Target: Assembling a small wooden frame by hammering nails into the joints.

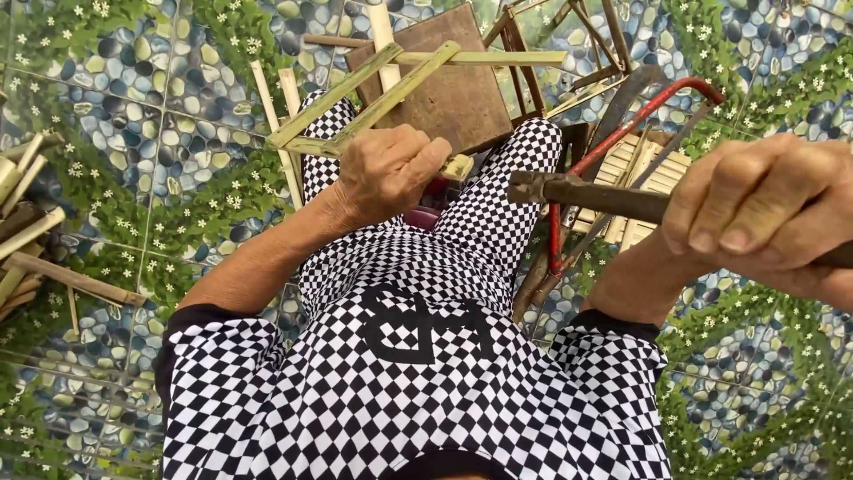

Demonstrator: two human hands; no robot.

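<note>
- Nearest: right hand [764,218] raised close to the camera, fingers wrapped tight around the handle of a dark, rusty tool [595,194]; blunt head points left, toward the work (hammer or heavy blade, cannot tell which).
- Next out: left hand [391,173] closed over the near corner of a bamboo frame [391,84], pinning it above the lap where several green strips cross.
- Frame's far strips lie over a brown wooden block [453,89] set beyond the knees (serves as a bench, by the look).
- Step in hand, as judged: fixing or trimming a joint of the frame, tool poised apart from it, not in contact.
- Next move calls for a short, aimed stroke onto the joint just beside the holding fingers; left grip must keep the strips from twisting. Risk: knuckles sit very near the target.
- Right of the knees: red-framed hacksaw [640,133] leaning over pale slats [644,182].
- Farther: another small frame [551,44] behind the block; loose bamboo sticks [35,240] on the patterned tile floor [151,98] at far left.
</note>
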